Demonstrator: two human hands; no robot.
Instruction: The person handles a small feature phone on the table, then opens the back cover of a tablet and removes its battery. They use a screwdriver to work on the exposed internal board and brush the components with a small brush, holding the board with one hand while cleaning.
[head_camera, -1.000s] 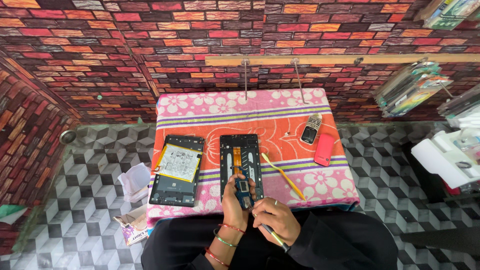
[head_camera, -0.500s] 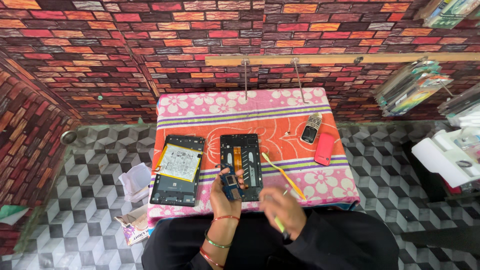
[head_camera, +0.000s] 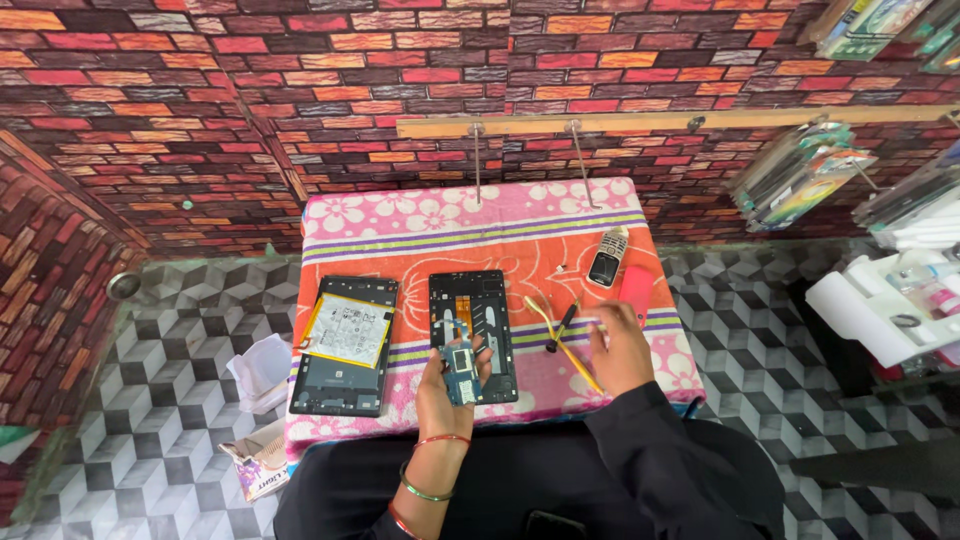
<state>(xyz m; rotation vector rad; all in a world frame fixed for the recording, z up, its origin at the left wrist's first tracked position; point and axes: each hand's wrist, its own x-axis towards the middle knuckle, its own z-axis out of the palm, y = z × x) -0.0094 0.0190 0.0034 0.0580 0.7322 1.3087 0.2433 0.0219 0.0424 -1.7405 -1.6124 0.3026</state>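
My left hand (head_camera: 440, 385) is shut on a small blue circuit board (head_camera: 461, 372), held just above the lower end of a black open tablet frame (head_camera: 470, 320) on the flowered cloth. My right hand (head_camera: 620, 350) rests on the cloth to the right with its fingers spread and nothing in them. Its fingertips are next to a dark screwdriver (head_camera: 562, 327) and a thin yellow strip (head_camera: 560, 345) that lie crossed on the cloth. Left of the frame lies a second tablet part with a pale battery (head_camera: 346, 330).
A small keypad phone (head_camera: 607, 258) and a pink case (head_camera: 636, 290) lie at the table's right end. Crumpled white tissue (head_camera: 262, 365) and a printed packet (head_camera: 255, 470) sit by the left edge. A white rack (head_camera: 880, 310) stands at the right, with a brick-patterned wall behind.
My left hand has lifted the blue board off the frame. My right hand has moved from my lap out to the right, and the screwdriver now lies on the cloth.
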